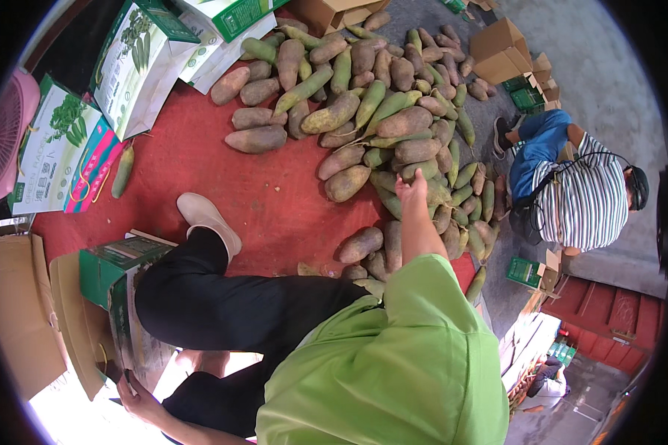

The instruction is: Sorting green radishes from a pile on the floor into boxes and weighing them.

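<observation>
Long green radishes, many caked in brown soil, lie in a broad pile (404, 122) on the red mat. My right hand (414, 189) reaches into the pile's near side, its thumb and fingers closed at the end of a green radish (421, 169). Part of the grip is hidden by the hand itself. At the lower left, my left hand (139, 402) is closed beside an open green-and-white carton (115, 267). Something small and dark shows at its fingers, too unclear to name. The carton's brown flap (70, 319) stands folded outward.
Printed cartons (137, 67) stand at the back left, near a pink fan (9, 137). One radish (124, 170) lies apart beside them. On the right, a person in a striped shirt (583, 196) sits bent over near brown boxes (499, 50). My beige shoe (209, 221) rests on the mat.
</observation>
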`<state>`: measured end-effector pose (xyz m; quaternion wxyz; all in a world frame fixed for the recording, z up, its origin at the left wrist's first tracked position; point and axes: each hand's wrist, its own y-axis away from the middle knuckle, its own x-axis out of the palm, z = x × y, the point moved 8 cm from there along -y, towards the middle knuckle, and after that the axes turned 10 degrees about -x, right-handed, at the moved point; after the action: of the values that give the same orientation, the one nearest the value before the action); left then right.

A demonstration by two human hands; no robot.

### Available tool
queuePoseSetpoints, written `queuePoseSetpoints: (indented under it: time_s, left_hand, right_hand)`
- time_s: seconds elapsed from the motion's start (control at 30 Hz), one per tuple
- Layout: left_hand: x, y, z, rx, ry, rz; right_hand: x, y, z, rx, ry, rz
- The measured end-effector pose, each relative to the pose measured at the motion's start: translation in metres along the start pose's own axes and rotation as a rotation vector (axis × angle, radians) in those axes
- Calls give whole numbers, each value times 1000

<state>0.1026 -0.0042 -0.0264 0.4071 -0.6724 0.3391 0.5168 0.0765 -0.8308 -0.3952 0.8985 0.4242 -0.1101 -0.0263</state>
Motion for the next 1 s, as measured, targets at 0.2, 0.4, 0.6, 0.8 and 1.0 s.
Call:
queuePoseSetpoints:
  time_s: [0.2,0.4,0.6,0.8,1.0]
  left_hand:
    - [-3,1,-3,32,48,19]
    - [2,3,12,7,27,74]
    - [-17,1,-25,-56,237,50]
    - [-34,8,-25,-12,193,-35]
    - [-43,8,-26,17,162,-104]
  right_hand:
    - [17,85,-80,96,-149,208]
    - [33,160,-188,428,110,541]
    - [89,301,-209,235,644,1163]
    - [181,447,-218,-15,1006,1645]
    - [235,612,-217,-88,1184,2066]
